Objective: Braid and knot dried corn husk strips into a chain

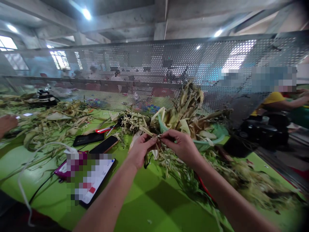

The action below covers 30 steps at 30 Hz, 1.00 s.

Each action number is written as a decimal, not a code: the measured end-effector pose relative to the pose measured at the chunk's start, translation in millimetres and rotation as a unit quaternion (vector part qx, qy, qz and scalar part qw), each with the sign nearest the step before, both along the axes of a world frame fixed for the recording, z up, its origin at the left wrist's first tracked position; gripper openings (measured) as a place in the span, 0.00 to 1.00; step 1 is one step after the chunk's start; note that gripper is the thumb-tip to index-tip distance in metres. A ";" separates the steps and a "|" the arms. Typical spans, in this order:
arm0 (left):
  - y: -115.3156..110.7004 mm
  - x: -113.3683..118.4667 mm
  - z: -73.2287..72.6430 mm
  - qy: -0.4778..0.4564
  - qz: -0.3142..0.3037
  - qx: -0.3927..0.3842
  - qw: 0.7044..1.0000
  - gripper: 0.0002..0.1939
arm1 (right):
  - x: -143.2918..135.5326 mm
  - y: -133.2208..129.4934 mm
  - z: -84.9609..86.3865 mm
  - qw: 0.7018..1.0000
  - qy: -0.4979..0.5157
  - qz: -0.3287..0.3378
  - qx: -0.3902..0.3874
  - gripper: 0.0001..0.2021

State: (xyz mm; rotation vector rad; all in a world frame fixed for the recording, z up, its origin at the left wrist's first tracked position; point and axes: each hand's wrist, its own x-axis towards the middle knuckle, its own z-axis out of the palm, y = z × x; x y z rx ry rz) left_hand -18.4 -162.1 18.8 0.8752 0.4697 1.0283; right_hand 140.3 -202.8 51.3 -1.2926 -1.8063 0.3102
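My left hand point(143, 146) is closed in a pinch around pale dried husk strips point(155, 154), whose ends stick out above and below the fingers. Close by on its right, my right hand point(177, 143) pinches a thin end of the same strips, and the fingertips of both hands nearly meet. Just behind the hands stands a light green basin point(220, 133), piled with dry corn husks point(185, 111). Between the fingers the finer detail is too small to make out.
On the green table point(135, 199) lie a lit phone point(101, 180), two dark phones point(103, 145), a purple packet point(61, 169), a white cable point(23, 180) and a red cutter point(103, 130). Plant scraps point(60, 119) spread leftward. A perforated metal screen point(145, 64) rises behind. Another person's hand point(7, 124) is at left.
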 end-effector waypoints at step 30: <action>-0.8 -0.2 0.2 0.074 0.013 0.080 0.994 0.15 | -2.1 -1.7 -0.6 1.000 0.008 -0.008 -0.014 0.06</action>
